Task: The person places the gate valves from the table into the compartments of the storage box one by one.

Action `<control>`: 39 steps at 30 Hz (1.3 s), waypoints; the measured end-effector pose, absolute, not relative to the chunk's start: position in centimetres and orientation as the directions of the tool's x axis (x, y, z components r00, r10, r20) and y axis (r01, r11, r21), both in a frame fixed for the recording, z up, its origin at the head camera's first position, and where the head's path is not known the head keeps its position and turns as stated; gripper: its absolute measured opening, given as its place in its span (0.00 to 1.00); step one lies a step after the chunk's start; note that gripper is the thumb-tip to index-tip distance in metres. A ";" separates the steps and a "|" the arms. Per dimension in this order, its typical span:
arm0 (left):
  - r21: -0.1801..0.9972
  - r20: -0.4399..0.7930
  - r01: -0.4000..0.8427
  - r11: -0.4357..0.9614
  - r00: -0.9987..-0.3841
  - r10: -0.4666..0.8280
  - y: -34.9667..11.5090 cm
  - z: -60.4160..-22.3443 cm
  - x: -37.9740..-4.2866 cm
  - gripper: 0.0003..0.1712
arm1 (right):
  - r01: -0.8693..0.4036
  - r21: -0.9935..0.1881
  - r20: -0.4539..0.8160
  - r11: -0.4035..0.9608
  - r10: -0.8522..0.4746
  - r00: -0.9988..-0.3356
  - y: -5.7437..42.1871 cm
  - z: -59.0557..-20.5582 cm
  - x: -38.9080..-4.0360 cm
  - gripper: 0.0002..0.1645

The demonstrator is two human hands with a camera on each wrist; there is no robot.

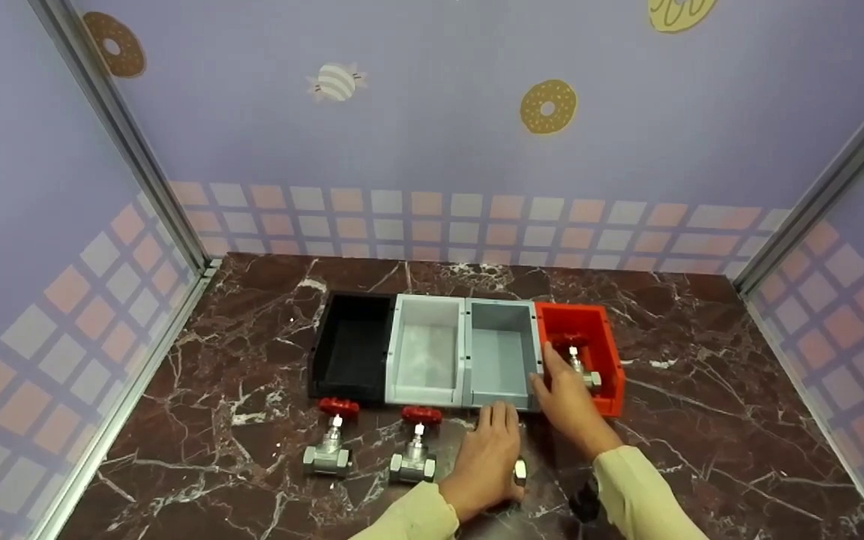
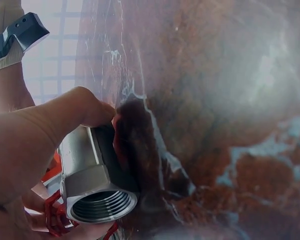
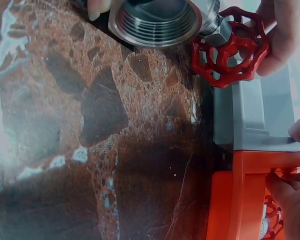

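"What's printed on the lilac back wall (image 1: 432, 142)?"
"Doughnuts (image 1: 530, 107) and a striped candy (image 1: 337, 82), above pink and white squares (image 1: 427, 203)."
"And the corners?"
"Grey metal rails (image 1: 132, 142), above veined dark-red marble (image 1: 739, 420)."

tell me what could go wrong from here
The held valve could slip from the left hand, or its red handwheel might catch the front of the grey bin.

The right hand straddles the wall between the grey bin and red bin, so a tug might shift them.

The left hand could also bump the loose valve beside it.
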State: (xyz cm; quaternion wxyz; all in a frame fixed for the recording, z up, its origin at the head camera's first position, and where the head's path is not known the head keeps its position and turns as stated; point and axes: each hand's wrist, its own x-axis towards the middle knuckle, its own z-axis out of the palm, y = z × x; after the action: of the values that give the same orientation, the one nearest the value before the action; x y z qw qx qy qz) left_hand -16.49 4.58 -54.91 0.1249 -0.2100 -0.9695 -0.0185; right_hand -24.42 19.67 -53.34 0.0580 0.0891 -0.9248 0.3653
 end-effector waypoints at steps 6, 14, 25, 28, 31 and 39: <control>-0.039 0.240 0.429 0.902 -0.873 0.426 4.4 -54.6 -16.6 0.72 | -0.222 -0.657 0.205 0.720 -0.113 -0.972 19.6 -53.4 -24.4 0.39; -0.068 0.240 0.430 0.900 -0.869 0.433 4.5 -54.0 -16.8 0.70 | -0.206 -0.653 0.181 0.728 -0.114 -0.977 19.6 -53.1 -24.4 0.39; -0.080 0.262 0.457 0.886 -0.848 0.461 4.6 -53.2 -17.0 0.69 | -0.232 -0.654 0.212 0.720 -0.119 -0.970 19.6 -53.3 -24.4 0.38; -0.081 0.268 0.457 0.886 -0.846 0.461 4.6 -53.1 -17.0 0.69 | -0.231 -0.658 0.216 0.716 -0.114 -0.970 19.6 -53.3 -24.4 0.38; -0.080 0.266 0.456 0.887 -0.848 0.459 4.7 -52.9 -17.0 0.68 | -0.236 -0.657 0.224 0.716 -0.114 -0.968 19.7 -53.4 -24.4 0.38; -0.074 0.254 0.446 0.892 -0.857 0.449 4.8 -52.4 -17.1 0.68 | -0.248 -0.635 0.239 0.732 -0.119 -0.964 19.7 -53.5 -24.3 0.38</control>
State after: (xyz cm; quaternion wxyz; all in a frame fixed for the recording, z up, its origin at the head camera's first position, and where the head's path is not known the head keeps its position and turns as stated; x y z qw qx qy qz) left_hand -17.12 4.78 -52.42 0.1335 -0.2322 -0.9634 0.0064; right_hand -24.35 19.65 -53.49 0.0915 0.0989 -0.9260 0.3526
